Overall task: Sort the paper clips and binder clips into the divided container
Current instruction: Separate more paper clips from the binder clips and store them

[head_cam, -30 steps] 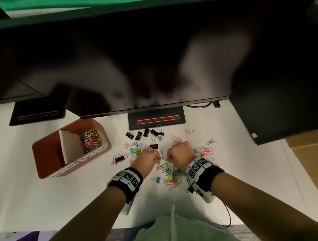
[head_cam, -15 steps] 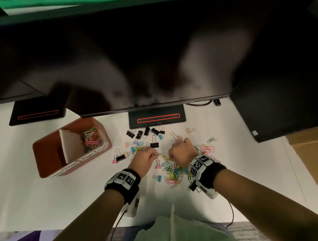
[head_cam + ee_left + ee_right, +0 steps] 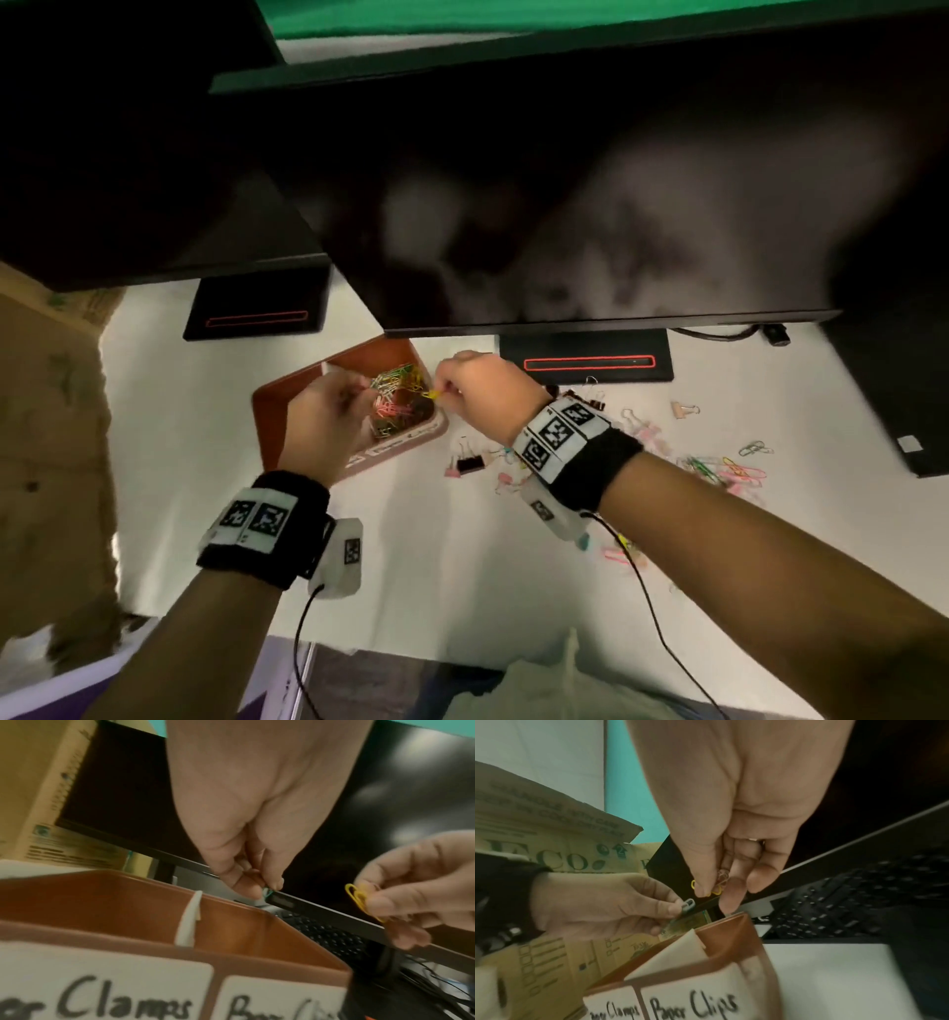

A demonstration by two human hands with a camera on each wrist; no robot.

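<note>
Over the brown divided plastic container (image 3: 287, 406), the right hand (image 3: 482, 395) pinches a yellow wire paper clip (image 3: 356, 898); the left hand (image 3: 328, 421) pinches a grey-green paper clip (image 3: 688, 905) above the paper-clip compartment.

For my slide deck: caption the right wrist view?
Right hand pinching a yellow paper clip above the divided container.

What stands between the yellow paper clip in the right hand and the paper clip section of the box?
Nothing visible. The right hand pinches the yellow paper clip at the box rim, beside the open section already holding paper clips. The left hand hovers nearby, not blocking.
</note>
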